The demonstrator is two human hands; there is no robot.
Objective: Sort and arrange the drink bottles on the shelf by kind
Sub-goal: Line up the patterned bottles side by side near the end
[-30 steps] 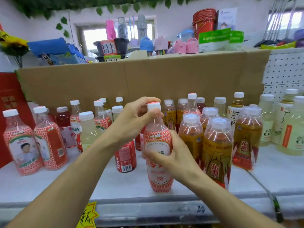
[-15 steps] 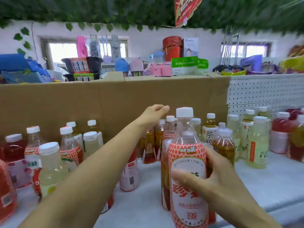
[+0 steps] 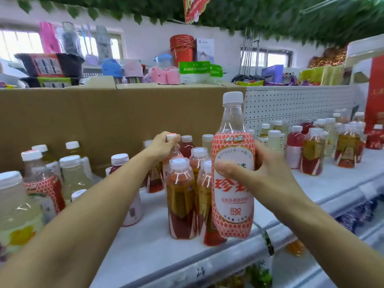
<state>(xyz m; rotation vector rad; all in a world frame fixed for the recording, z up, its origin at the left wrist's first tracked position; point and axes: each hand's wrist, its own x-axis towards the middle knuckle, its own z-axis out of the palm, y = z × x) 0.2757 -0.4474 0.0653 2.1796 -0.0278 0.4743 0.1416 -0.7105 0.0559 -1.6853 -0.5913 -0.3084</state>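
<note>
My right grip [image 3: 268, 169] wraps around a pink dotted bottle [image 3: 232, 183] and holds it upright above the front of the shelf [image 3: 145, 246]. My left grip [image 3: 164, 145] is further back, pinching the white cap [image 3: 171, 136] of another bottle. Brown tea bottles [image 3: 180, 204] stand just left of my right grip.

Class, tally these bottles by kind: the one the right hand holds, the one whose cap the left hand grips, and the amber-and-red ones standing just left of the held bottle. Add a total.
Dotted-label bottle in the right hand: 1
Back bottle, cap gripped by the left hand: 1
Amber-and-red bottles with caps showing: 3
Total: 5
</note>
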